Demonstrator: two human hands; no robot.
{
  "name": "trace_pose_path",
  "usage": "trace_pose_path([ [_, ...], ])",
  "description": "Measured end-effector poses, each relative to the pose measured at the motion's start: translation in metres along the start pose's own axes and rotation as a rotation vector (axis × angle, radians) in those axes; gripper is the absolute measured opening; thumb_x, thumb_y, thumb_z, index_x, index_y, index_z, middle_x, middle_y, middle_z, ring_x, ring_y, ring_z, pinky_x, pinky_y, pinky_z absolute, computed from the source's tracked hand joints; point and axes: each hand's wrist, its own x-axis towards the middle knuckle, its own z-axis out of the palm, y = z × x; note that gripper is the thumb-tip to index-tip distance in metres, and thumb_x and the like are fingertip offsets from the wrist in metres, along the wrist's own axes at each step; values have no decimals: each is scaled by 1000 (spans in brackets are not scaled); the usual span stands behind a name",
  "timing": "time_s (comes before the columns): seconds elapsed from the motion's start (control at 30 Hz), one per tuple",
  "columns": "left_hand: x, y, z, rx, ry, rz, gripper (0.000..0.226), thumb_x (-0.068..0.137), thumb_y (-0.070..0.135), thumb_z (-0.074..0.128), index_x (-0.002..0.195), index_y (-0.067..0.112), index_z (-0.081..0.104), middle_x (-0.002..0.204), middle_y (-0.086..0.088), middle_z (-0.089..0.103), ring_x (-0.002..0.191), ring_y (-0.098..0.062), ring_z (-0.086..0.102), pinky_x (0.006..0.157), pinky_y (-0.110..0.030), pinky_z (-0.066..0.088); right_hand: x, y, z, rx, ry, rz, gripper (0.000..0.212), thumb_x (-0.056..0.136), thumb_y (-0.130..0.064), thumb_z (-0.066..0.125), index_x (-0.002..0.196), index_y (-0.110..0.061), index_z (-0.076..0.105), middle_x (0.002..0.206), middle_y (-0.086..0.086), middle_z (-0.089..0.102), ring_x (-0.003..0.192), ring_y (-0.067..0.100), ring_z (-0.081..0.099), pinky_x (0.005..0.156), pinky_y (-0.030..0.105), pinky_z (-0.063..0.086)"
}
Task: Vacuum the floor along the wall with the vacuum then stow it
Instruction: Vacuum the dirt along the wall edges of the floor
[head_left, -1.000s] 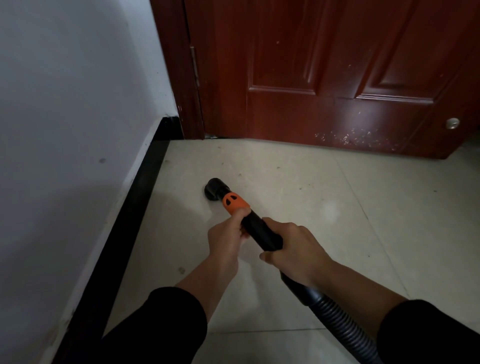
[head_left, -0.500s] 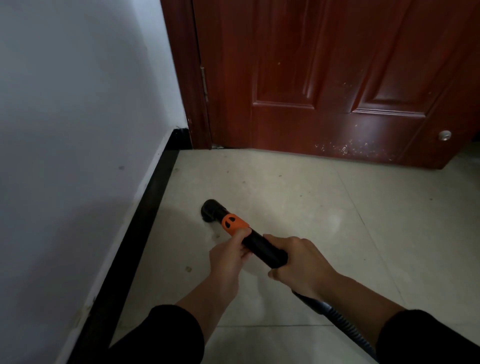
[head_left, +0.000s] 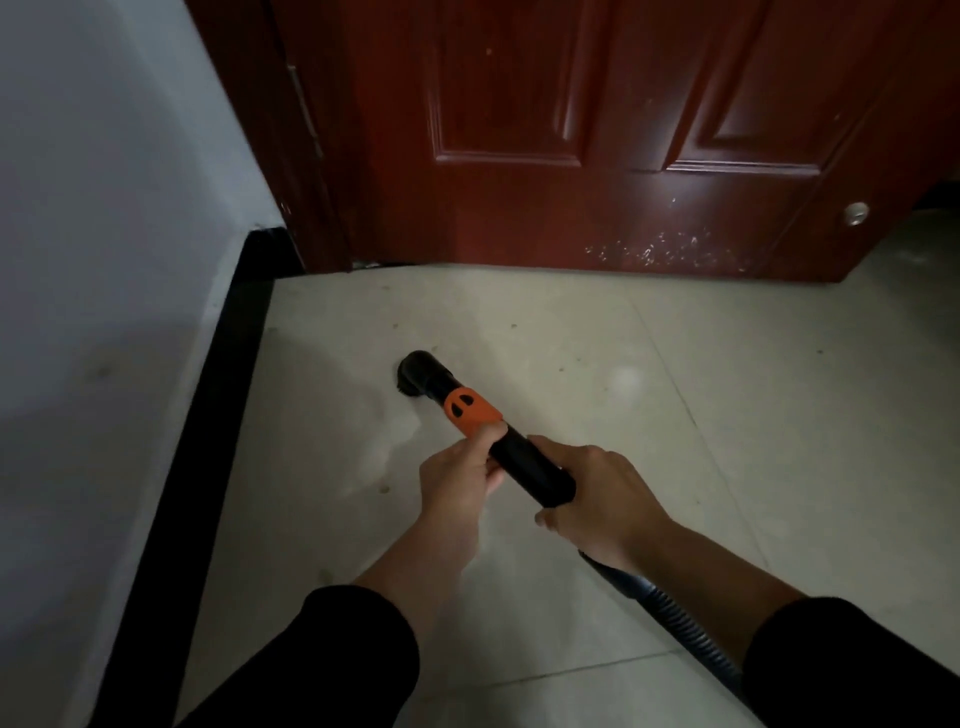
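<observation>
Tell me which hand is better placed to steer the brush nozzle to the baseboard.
Left, probably. The left hand grips the wand just behind the orange collar, nearest the brush nozzle and on the baseboard side; the right hand holds farther back, by the hose.

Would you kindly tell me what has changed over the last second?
The vacuum nozzle slid slightly away from the baseboard across the floor tiles. Nothing was taken up or let go: left hand and right hand still grip the wand as before.

The left hand (head_left: 460, 486) and right hand (head_left: 610, 501) hide parts of the vacuum tube (head_left: 530, 465); its hose (head_left: 675, 616) goes behind the right sleeve (head_left: 852, 670).
</observation>
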Motion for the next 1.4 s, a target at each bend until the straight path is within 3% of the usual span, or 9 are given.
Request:
trace_pose_path([
  [0.1, -3, 18, 5, 51, 28, -87, 16, 77, 19, 78, 83, 6, 70, 88, -10, 75, 78, -15, 72, 80, -25, 56, 6, -17, -14, -125, -97, 22, 46, 77, -10, 64, 118, -28, 49, 87, 2, 65, 77, 21, 63, 67, 34, 52],
  [0.27, 2, 56, 3, 118, 3, -78, 23, 77, 26, 77, 87, 7, 70, 93, -10, 74, 80, -16, 71, 68, -21, 51, 35, -63, -36, -335, -249, 61, 49, 83, -15, 64, 125, -16, 39, 101, 8, 60, 84, 24, 58, 66, 32, 45],
  [0.37, 16, 75, 3, 70, 14, -65, 18, 78, 21, 77, 82, 7, 67, 91, -12, 72, 83, -20, 71, 75, -26, 56, 56, -78, -35, -282, -228, 67, 41, 81, -15, 65, 117, -16, 45, 99, 5, 59, 79, 21, 53, 65, 28, 39],
  [0.47, 38, 84, 5, 96, 19, -27, 18, 75, 21, 78, 80, 7, 67, 90, -13, 72, 84, -22, 71, 84, -31, 57, 73, -76, -25, -216, -185, 59, 43, 80, -15, 65, 118, -14, 44, 97, 6, 60, 83, 25, 60, 66, 31, 46],
  [0.7, 69, 94, 18, 129, 35, 3, 18, 76, 23, 77, 83, 9, 68, 90, -9, 72, 87, -20, 70, 78, -26, 54, 105, -64, -22, -89, -120, 48, 41, 78, -11, 60, 117, -13, 46, 86, 3, 54, 73, 23, 52, 62, 28, 40],
  [0.8, 71, 104, 24, 138, 61, -9, 21, 75, 24, 78, 84, 7, 69, 91, -11, 73, 85, -21, 71, 75, -26, 54, 116, -65, -30, -77, -153, 51, 42, 78, -13, 61, 117, -14, 46, 89, 5, 56, 80, 27, 59, 63, 30, 41],
  [0.97, 95, 118, 33, 135, 61, 39, 18, 72, 21, 80, 75, 6, 69, 88, -14, 73, 83, -24, 71, 85, -34, 57, 143, -66, -32, -23, -141, 57, 39, 78, -13, 61, 114, -13, 49, 96, 9, 62, 87, 29, 62, 72, 36, 52],
  [1.13, 109, 127, 28, 125, 55, 70, 18, 73, 21, 80, 73, 7, 68, 86, -13, 73, 87, -25, 72, 87, -36, 57, 160, -69, -26, -12, -128, 39, 34, 77, -11, 63, 108, -15, 50, 87, 5, 57, 79, 26, 59, 60, 29, 42],
  [1.4, 131, 142, 16, 96, 88, 93, 20, 73, 23, 79, 74, 8, 68, 94, -16, 73, 91, -26, 71, 90, -36, 56, 187, -80, -16, 25, -121, -37, 35, 78, -7, 60, 110, -15, 50, 83, 6, 58, 74, 26, 58, 59, 30, 43],
])
